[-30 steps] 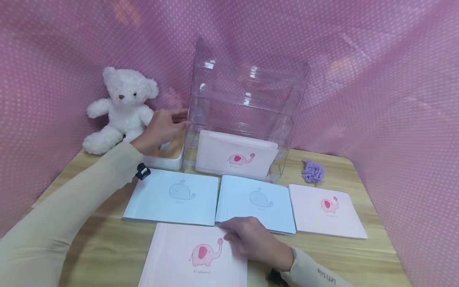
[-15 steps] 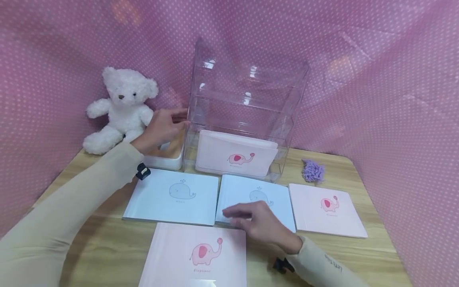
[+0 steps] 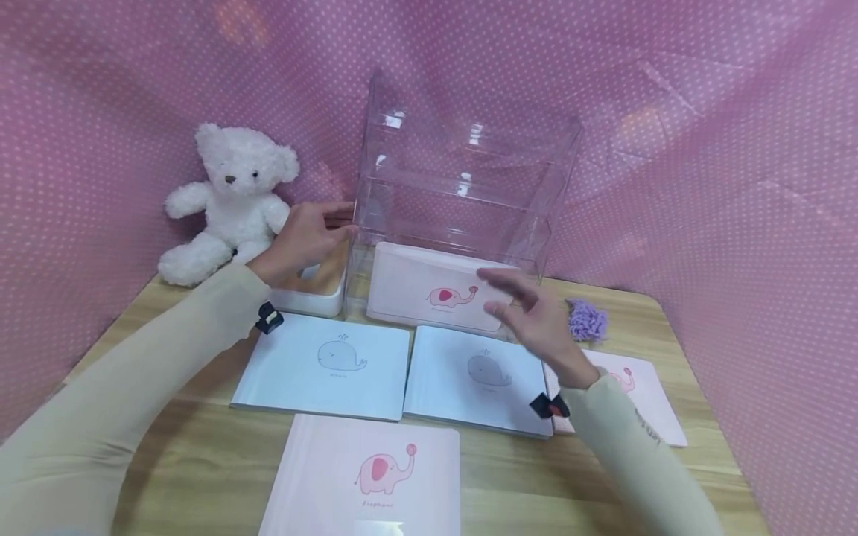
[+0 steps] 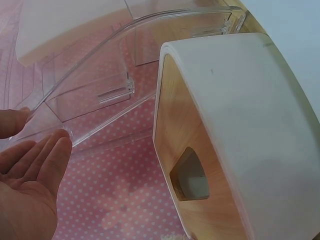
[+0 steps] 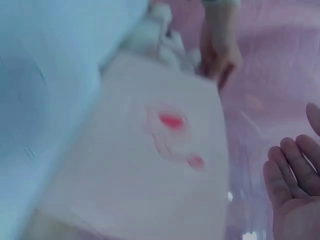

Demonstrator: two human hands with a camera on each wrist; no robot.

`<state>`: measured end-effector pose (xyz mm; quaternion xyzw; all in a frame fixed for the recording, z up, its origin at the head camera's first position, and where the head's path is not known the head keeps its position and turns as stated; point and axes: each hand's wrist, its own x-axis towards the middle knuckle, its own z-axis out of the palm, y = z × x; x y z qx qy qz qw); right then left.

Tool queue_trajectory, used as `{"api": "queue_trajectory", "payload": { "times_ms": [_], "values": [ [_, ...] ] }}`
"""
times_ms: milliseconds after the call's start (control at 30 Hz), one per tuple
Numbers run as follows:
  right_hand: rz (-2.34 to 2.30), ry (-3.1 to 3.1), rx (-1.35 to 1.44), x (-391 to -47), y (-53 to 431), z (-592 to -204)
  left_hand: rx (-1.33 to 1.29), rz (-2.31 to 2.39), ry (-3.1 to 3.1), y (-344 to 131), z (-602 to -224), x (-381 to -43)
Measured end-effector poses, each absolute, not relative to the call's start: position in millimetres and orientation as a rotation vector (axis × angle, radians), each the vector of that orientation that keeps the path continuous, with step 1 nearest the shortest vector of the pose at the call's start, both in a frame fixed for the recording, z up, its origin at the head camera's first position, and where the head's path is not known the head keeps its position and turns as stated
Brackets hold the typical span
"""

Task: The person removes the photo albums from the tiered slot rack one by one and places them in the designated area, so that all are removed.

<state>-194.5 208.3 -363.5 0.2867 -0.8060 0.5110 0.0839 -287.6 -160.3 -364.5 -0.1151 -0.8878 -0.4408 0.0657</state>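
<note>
A clear acrylic rack (image 3: 462,186) with stepped tiers stands at the back. A pink elephant booklet (image 3: 415,294) leans in its lowest tier. My left hand (image 3: 304,238) touches the rack's left side, thumb apart from straight fingers, as the left wrist view also shows. My right hand (image 3: 536,316) holds nothing and hovers in front of the leaning booklet's right end, fingers loosely spread. Two blue whale booklets (image 3: 325,372) lie side by side before the rack. One pink booklet (image 3: 637,394) lies at right, partly behind my right forearm; another pink elephant booklet (image 3: 365,476) lies nearest me.
Behind my left hand sits a white plush bear (image 3: 241,193). A white box with a wood-look face (image 4: 250,110) stands against the rack's left side. A purple fuzzy bundle (image 3: 588,320) lies at right. Pink dotted cloth (image 3: 737,223) encloses the wooden table (image 3: 550,491).
My right hand has lifted from the nearest pink booklet and moved up and right to the booklet in the rack. The left hand stays at the rack's side.
</note>
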Motion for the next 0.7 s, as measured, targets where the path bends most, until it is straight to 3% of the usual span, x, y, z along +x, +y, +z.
{"api": "queue_trajectory", "payload": {
  "times_ms": [300, 700],
  "values": [
    [1.471, -2.272, 0.894, -240.8, 221.3, -335.5, -0.347, -1.355, -2.674, -160.5, -365.7, -289.4],
    [1.607, -2.501, 0.662, -264.3, 223.7, -366.4, -0.332, -1.339, -2.693, -159.5, -362.9, -287.9]
  ]
}}
